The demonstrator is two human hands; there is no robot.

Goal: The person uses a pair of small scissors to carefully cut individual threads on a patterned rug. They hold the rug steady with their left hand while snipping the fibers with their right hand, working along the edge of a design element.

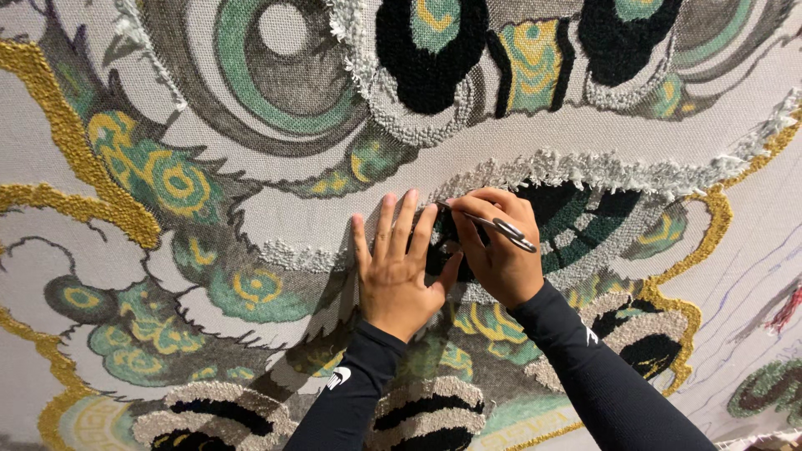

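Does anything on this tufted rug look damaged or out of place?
Nothing looks damaged. Loose pale threads trail across the bare cloth at right. The left hand lies flat on the rug; the right hand holds small scissors.

No packages, no labels, no signs, no screens in view, only a small white logo mark on each dark sleeve, one near the left wrist, one on the right forearm
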